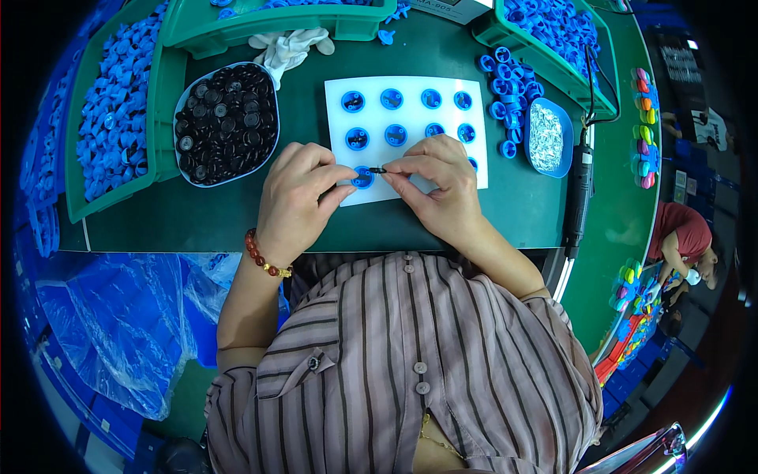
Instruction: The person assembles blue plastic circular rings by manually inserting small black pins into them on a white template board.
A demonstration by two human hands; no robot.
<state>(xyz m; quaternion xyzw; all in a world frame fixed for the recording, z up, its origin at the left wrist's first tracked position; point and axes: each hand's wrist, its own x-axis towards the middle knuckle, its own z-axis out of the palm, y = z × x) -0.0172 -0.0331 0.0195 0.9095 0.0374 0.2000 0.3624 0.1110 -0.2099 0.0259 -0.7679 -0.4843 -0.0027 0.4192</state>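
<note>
A white board (407, 85) lies before me, carrying rows of round blue caps; dark pieces sit inside several of them. At its lower left corner, my left hand (298, 193) has thumb and index fingertip closed at the left edge of one blue cap (363, 180). Between the thumb and index finger of my right hand (442, 188) is a small dark piece (377, 170), held right above that same cap. It is too small to make out its kind. My right hand hides part of the lower right caps.
A tray of black discs (229, 118) stands at left, beside a green bin of blue parts (114, 118). White gloves (290, 51) lie behind. At right are loose blue rings (505, 87), a blue dish of small metal pieces (550, 134) and an electric screwdriver (580, 189). Another person (683, 237) sits far right.
</note>
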